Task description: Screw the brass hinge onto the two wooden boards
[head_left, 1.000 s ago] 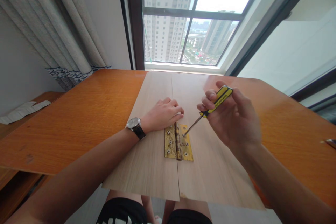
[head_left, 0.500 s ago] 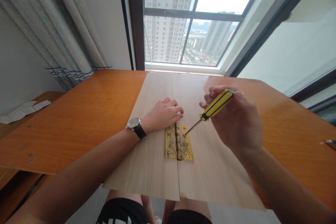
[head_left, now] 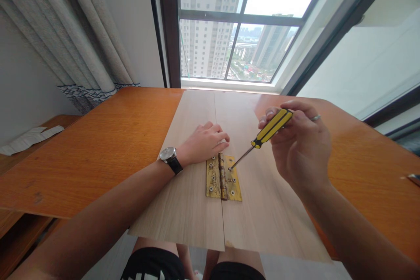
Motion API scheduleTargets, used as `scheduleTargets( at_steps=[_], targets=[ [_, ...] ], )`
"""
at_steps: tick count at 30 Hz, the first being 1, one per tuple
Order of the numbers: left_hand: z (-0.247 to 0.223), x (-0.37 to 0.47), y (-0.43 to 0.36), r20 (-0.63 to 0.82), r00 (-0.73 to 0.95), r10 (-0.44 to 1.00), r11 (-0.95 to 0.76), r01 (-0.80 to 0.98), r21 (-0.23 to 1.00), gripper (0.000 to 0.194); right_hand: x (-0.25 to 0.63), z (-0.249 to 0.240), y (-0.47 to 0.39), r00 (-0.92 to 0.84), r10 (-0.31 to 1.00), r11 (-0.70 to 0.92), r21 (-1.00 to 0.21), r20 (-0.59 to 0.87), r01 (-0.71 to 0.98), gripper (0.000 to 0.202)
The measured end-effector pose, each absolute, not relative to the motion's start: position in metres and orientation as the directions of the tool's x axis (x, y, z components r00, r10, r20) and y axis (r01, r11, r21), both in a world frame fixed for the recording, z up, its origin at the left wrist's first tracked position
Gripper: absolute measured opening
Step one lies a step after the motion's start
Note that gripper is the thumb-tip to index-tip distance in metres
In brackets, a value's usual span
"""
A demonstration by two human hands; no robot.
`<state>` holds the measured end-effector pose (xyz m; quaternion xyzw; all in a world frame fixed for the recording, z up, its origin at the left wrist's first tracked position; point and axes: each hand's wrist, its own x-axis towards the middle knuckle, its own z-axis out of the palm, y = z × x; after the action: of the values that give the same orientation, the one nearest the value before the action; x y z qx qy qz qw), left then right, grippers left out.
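A yellow-and-black screwdriver (head_left: 273,128) is held by its handle in my right hand (head_left: 300,148), tilted, with its tip at a screw (head_left: 230,169) on the right leaf of a brass hinge (head_left: 223,177). The worn hinge lies open across the seam between two pale wooden boards (head_left: 262,214). Several crosshead screws sit in both leaves. My left hand (head_left: 210,140) rests on the boards just above the hinge, its fingers loosely bent and nothing seen in them. A watch (head_left: 168,155) is on that wrist.
The boards lie on an orange-brown wooden table (head_left: 131,131), their near edge overhanging my legs. A window (head_left: 239,22) is beyond the far edge, with a grey curtain (head_left: 82,22) at left. A small dark object (head_left: 414,179) lies near the table's right edge.
My right hand has turned and its fingers have loosened and shifted around the screwdriver handle. The screwdriver's tip remains at the same screw. My left hand has stayed in place.
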<state>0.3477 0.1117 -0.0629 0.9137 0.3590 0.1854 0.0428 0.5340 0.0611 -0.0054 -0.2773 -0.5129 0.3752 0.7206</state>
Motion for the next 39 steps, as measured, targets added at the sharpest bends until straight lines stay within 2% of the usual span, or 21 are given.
scheduleTargets(
  at_steps=[4, 8, 15, 20, 24, 26, 29, 35, 39],
  targets=[
    [-0.065, 0.348, 0.113, 0.317, 0.673, 0.668, -0.741, 0.638, 0.207, 0.03, 0.533, -0.004, 0.059, 0.196, 0.806, 0.591, -0.771, 0.558, -0.236, 0.006],
    [-0.064, 0.348, 0.113, 0.311, 0.674, 0.67, -0.74, 0.64, 0.208, 0.03, 0.533, -0.002, 0.059, 0.221, 0.813, 0.582, -0.766, 0.538, -0.275, 0.017],
    [-0.063, 0.348, 0.112, 0.298, 0.674, 0.676, -0.735, 0.646, 0.205, 0.029, 0.533, -0.003, 0.057, 0.187, 0.801, 0.598, -0.739, 0.569, -0.311, 0.022],
    [-0.063, 0.348, 0.112, 0.298, 0.672, 0.678, -0.733, 0.647, 0.211, 0.029, 0.535, -0.01, 0.058, 0.276, 0.673, 0.723, -0.69, 0.686, -0.047, 0.021],
    [-0.064, 0.348, 0.113, 0.3, 0.676, 0.673, -0.738, 0.642, 0.211, 0.029, 0.539, -0.014, 0.06, 0.189, 0.503, 0.843, -0.527, 0.843, 0.106, 0.026],
    [-0.064, 0.348, 0.113, 0.304, 0.676, 0.672, -0.739, 0.641, 0.209, 0.029, 0.541, -0.015, 0.062, 0.173, 0.467, 0.859, -0.492, 0.867, 0.143, 0.021],
    [-0.065, 0.348, 0.114, 0.311, 0.676, 0.668, -0.741, 0.639, 0.205, 0.028, 0.543, -0.017, 0.065, 0.18, 0.557, 0.8, -0.582, 0.811, 0.148, 0.016],
    [-0.064, 0.348, 0.114, 0.309, 0.678, 0.666, -0.743, 0.641, 0.195, 0.028, 0.545, -0.014, 0.061, 0.073, 0.7, 0.713, -0.7, 0.71, -0.034, 0.035],
    [-0.064, 0.348, 0.114, 0.304, 0.682, 0.665, -0.744, 0.639, 0.195, 0.028, 0.541, -0.011, 0.055, 0.055, 0.727, 0.685, -0.716, 0.685, -0.134, 0.023]
  ],
)
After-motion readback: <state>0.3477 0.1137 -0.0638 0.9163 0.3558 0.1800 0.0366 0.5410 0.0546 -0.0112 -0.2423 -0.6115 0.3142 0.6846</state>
